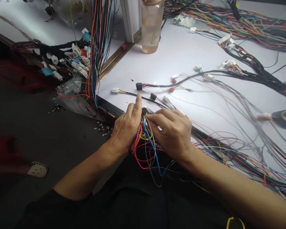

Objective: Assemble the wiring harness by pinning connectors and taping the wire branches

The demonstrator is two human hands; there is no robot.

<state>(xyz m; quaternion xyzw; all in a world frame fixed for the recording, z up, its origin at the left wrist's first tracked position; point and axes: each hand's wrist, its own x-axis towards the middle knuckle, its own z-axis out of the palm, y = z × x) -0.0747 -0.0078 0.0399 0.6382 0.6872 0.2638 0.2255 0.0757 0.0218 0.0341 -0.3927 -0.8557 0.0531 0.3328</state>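
A small black connector (145,111) sits between the person's two hands, just off the near edge of the white table (124,73). From where I stand, the left hand (126,127) is closed around it, thumb pointing up, and the right hand (175,130) has thumb and forefinger pinched together on the wires (153,144) beside it; which strand, I can't tell. Blue, red, yellow and grey loops hang below. Just beyond lie a black plug (139,86) and a white plug (115,90). A bottle (152,30) stands farther back, a tape roll (284,119) lies off to the right, and a bundle of coloured wires (97,47) hangs at left.
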